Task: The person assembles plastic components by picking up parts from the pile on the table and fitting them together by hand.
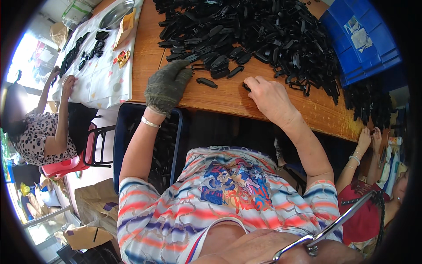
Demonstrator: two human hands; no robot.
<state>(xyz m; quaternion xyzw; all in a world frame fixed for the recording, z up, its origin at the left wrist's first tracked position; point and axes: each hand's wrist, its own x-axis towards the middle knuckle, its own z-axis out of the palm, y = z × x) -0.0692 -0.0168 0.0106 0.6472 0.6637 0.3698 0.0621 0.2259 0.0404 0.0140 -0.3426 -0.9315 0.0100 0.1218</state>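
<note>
Right hand (270, 99) pinches a small black part (247, 87) near the worktop's (220, 100) front edge; gloved left hand (169, 86) lies beside the black pile (250, 33), its grip unclear. One loose piece (206, 82) lies between both hands.

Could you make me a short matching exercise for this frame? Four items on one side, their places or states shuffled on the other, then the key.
Column one
1. Left hand
2. Right hand
3. Plastic crate
4. Metal bowl

Column two
A. On the white patterned tablecloth
B. Bare, touching a black plastic part
C. Blue, to the right of the pile of black plastic parts
D. Covered by a dark grey-green glove

Pairs: 1-D, 2-B, 3-C, 4-A
</note>
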